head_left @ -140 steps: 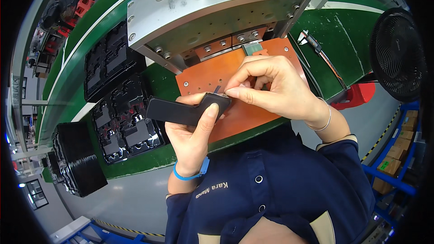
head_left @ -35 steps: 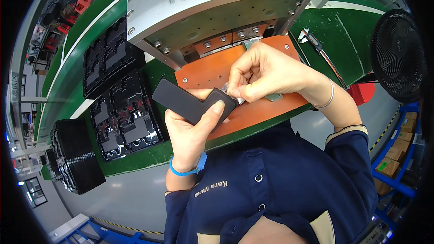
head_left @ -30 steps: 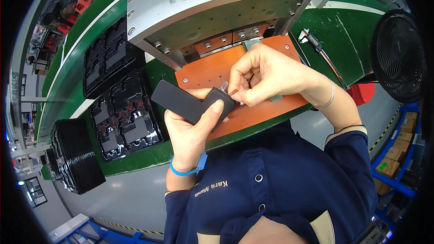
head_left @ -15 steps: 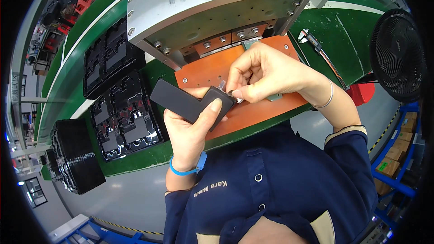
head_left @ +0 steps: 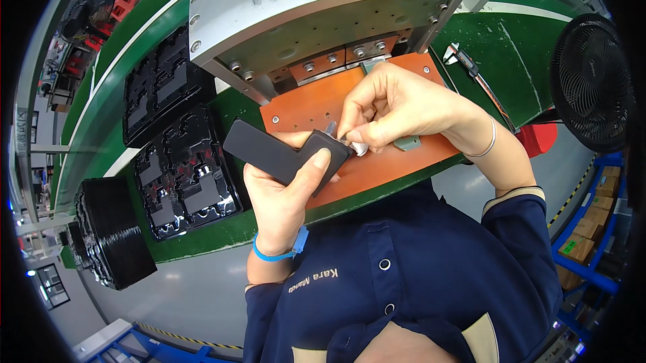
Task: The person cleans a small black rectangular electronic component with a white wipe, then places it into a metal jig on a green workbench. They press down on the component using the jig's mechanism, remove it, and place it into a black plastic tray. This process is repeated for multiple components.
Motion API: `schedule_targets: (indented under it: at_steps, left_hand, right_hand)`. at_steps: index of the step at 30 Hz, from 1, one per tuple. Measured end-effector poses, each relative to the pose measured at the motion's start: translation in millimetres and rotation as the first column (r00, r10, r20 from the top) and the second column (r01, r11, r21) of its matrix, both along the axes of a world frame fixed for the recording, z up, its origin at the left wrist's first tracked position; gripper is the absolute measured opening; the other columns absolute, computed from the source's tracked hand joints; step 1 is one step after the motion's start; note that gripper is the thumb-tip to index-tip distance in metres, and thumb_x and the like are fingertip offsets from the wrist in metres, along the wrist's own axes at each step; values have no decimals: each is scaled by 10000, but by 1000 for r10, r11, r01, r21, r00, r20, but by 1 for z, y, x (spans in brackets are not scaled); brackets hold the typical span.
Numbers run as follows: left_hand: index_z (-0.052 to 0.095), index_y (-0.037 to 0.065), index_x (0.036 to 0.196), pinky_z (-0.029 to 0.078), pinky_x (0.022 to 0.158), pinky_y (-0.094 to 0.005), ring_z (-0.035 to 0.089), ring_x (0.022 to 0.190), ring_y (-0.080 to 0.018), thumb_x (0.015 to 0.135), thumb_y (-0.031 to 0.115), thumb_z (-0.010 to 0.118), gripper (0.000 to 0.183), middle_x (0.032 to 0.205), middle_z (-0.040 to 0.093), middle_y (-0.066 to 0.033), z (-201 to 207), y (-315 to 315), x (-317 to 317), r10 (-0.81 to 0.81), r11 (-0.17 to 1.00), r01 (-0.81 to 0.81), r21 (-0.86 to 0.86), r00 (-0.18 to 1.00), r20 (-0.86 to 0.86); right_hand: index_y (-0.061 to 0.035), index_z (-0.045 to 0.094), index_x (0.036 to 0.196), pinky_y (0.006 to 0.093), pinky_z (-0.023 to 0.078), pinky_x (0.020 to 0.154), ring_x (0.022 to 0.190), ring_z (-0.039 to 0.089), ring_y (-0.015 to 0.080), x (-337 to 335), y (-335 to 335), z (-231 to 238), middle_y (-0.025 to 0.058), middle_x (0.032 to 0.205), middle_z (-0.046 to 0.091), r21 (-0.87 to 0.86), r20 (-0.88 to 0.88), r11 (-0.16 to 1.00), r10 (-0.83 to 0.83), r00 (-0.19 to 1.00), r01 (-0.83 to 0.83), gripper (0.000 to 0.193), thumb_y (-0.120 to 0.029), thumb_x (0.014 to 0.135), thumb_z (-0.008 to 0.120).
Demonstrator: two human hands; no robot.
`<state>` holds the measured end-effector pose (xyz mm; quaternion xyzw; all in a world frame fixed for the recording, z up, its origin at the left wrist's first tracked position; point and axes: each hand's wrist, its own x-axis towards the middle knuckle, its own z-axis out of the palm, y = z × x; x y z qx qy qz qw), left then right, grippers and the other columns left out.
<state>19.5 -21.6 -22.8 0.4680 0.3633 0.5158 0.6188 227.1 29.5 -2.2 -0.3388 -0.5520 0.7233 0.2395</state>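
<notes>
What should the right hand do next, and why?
Perhaps a small, gentle pull by the right hand away from the black part: the left hand grips that part, and the right hand pinches close by its end, where a small white piece shows. Whether that is attached, I cannot tell.

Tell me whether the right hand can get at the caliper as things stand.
Probably yes: the caliper lies uncovered on the green bench, to the right of the right hand. That hand is busy, though, at the edge of the black part in the left hand, so likely needs freeing first.
</notes>
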Motion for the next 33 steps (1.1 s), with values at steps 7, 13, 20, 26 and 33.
schedule_targets:
  at_steps: [7, 13, 20, 26, 33]
  left_hand:
    - [639, -57, 956, 514, 616, -237, 631, 647, -124, 829, -19, 643, 134, 780, 674, -106, -1, -1, 0, 5, 1000, -5, 2, 1000, 0]
    - [634, -56, 960, 518, 624, -237, 635, 652, -127, 831, -24, 641, 134, 785, 674, -106, -1, -1, 1, 25, 1000, -25, 7, 999, 39]
    - [631, -54, 964, 517, 617, -236, 638, 654, -127, 829, -21, 648, 141, 782, 673, -105, -2, -3, 1, 9, 1000, -10, 28, 1000, 1]
    - [635, -51, 964, 517, 616, -237, 639, 658, -125, 826, -12, 659, 145, 777, 672, -97, -2, -4, 1, 19, 1000, -19, 15, 1000, -6]
    - [639, -49, 959, 514, 612, -232, 638, 655, -122, 827, -9, 661, 140, 768, 672, -93, -3, -4, 1, 20, 1000, -20, 23, 1000, -3]
  right_hand:
    - [38, 694, 850, 182, 423, 510, 564, 560, 47, -2, -2, 0, 38, 675, 648, 66, 3, 998, -16, 1000, 16, 111, -61, 800, 703]
    - [37, 693, 841, 180, 414, 502, 569, 560, 43, -3, -3, 3, 35, 670, 644, 20, -33, 997, -70, 997, 71, 97, -54, 806, 693]
    - [32, 691, 841, 176, 410, 506, 562, 550, 39, -7, -3, -1, 32, 689, 643, 63, -53, 997, -40, 998, 44, 87, -49, 812, 679]
    - [26, 689, 835, 178, 445, 534, 587, 589, 56, -2, 0, 2, 41, 715, 653, 19, -31, 997, -68, 997, 69, 111, -85, 827, 685]
    - [22, 688, 884, 183, 449, 551, 615, 583, 55, -6, -4, 3, 31, 708, 636, 65, -30, 994, -91, 995, 92, 144, -114, 836, 690]
